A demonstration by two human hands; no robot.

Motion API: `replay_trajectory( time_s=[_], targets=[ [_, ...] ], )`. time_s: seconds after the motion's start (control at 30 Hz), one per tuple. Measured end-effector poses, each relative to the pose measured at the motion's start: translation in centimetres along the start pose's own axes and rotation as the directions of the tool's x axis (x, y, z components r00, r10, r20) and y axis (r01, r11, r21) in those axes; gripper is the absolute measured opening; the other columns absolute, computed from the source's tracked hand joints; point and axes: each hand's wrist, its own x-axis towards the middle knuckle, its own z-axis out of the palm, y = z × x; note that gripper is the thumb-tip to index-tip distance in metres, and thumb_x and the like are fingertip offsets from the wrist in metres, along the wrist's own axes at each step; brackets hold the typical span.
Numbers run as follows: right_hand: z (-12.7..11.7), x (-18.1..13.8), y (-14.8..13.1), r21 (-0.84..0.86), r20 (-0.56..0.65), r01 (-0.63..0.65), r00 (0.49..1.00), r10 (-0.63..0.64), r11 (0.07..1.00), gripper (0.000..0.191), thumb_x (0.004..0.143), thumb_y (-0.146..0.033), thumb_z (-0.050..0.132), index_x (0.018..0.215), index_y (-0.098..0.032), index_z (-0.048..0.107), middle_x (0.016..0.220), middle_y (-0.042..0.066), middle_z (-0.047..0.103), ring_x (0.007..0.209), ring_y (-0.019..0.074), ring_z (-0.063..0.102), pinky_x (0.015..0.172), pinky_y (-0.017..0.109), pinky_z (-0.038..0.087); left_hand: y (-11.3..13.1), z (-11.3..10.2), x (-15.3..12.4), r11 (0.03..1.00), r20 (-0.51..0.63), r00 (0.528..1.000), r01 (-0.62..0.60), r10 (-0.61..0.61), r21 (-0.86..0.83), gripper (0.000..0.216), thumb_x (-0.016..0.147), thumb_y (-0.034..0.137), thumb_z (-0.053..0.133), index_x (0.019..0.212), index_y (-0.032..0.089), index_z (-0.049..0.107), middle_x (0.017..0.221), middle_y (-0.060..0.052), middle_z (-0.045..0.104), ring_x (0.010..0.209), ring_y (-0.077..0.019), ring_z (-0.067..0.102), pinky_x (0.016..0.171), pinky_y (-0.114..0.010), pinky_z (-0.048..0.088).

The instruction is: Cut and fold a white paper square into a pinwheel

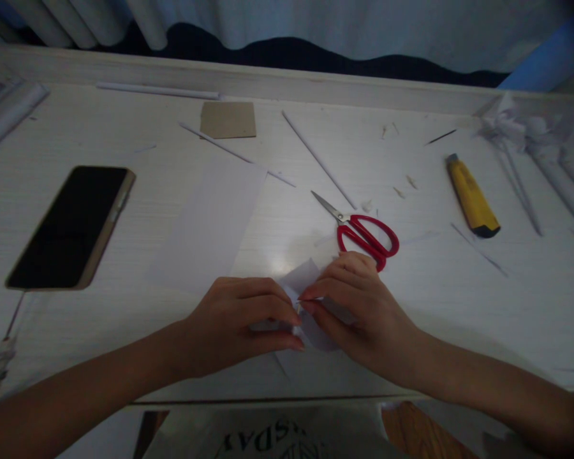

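Note:
Between my hands, close to the table's front edge, is a piece of white paper that looks folded or curved. My left hand grips its left side, fingers bent over it and thumb below. My right hand pinches at the paper's middle with thumb and forefinger. Whatever fine detail lies at those fingertips is too small to make out. Just beyond my right hand lie red-handled scissors, their blades together and pointing away to the left. A flat white sheet rests beyond my left hand.
A phone lies at left with a cord. Thin paper rolls and a brown cardboard piece lie farther back. At right are a yellow utility knife, paper scraps and crumpled white paper flowers. A raised ledge borders the back.

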Motion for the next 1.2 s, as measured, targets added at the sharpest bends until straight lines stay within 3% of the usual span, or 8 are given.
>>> replay_trajectory(
  time_s=[0.37, 0.57, 0.67, 0.97, 1.2],
  targets=[
    [-0.29, 0.08, -0.28, 0.069, 0.048, -0.018, 0.999, 0.015, 0.997, 0.010, 0.076, -0.017, 0.049, 0.080, -0.017, 0.058, 0.071, 0.002, 0.056, 0.074, 0.0175, 0.045, 0.072, 0.035, 0.032, 0.04, -0.01, -0.02, 1.000, 0.035, 0.999, 0.025, -0.025, -0.006, 0.012, 0.072, 0.027, 0.062, 0.079, 0.019, 0.057, 0.077, 0.001, 0.062, 0.069, -0.0079, 0.058, 0.064, -0.016, 0.046],
    [-0.31, 0.14, -0.30, 0.086, 0.046, -0.024, 0.999, 0.020, 0.996, 0.010, 0.075, -0.016, 0.050, 0.081, -0.017, 0.058, 0.072, 0.002, 0.056, 0.076, 0.0180, 0.044, 0.072, 0.035, 0.032, 0.08, 0.29, -0.13, 0.994, -0.058, 0.993, 0.105, -0.104, 0.018, 0.025, 0.064, 0.034, 0.067, 0.081, 0.019, 0.055, 0.081, 0.000, 0.057, 0.071, -0.0100, 0.055, 0.062, -0.019, 0.045],
    [-0.25, 0.12, -0.24, 0.073, 0.050, -0.026, 0.999, 0.022, 0.997, 0.011, 0.075, -0.016, 0.051, 0.082, -0.018, 0.058, 0.073, 0.002, 0.056, 0.076, 0.0180, 0.044, 0.072, 0.035, 0.031, -0.01, 0.48, -0.16, 0.989, -0.052, 0.989, 0.139, -0.137, 0.043, 0.029, 0.064, 0.037, 0.067, 0.082, 0.019, 0.055, 0.083, 0.000, 0.057, 0.074, -0.0114, 0.055, 0.063, -0.021, 0.045],
    [-0.19, 0.01, -0.30, 0.069, 0.042, -0.019, 0.999, 0.017, 0.997, 0.009, 0.075, -0.017, 0.051, 0.080, -0.018, 0.058, 0.071, 0.001, 0.056, 0.075, 0.0176, 0.045, 0.072, 0.035, 0.031, -0.02, 0.21, -0.19, 0.996, 0.029, 0.997, 0.076, -0.078, 0.050, 0.025, 0.068, 0.038, 0.063, 0.085, 0.020, 0.057, 0.085, -0.001, 0.060, 0.076, -0.0112, 0.057, 0.067, -0.020, 0.046],
    [-0.08, -0.02, -0.20, 0.065, 0.028, -0.011, 1.000, 0.009, 0.998, 0.008, 0.076, -0.017, 0.051, 0.080, -0.018, 0.058, 0.071, 0.001, 0.057, 0.075, 0.0170, 0.045, 0.075, 0.035, 0.030, -0.13, 0.27, -0.18, 0.997, 0.023, 0.998, 0.048, -0.050, 0.064, 0.022, 0.069, 0.035, 0.063, 0.083, 0.019, 0.058, 0.084, 0.000, 0.060, 0.075, -0.0092, 0.057, 0.065, -0.018, 0.046]
  ],
)
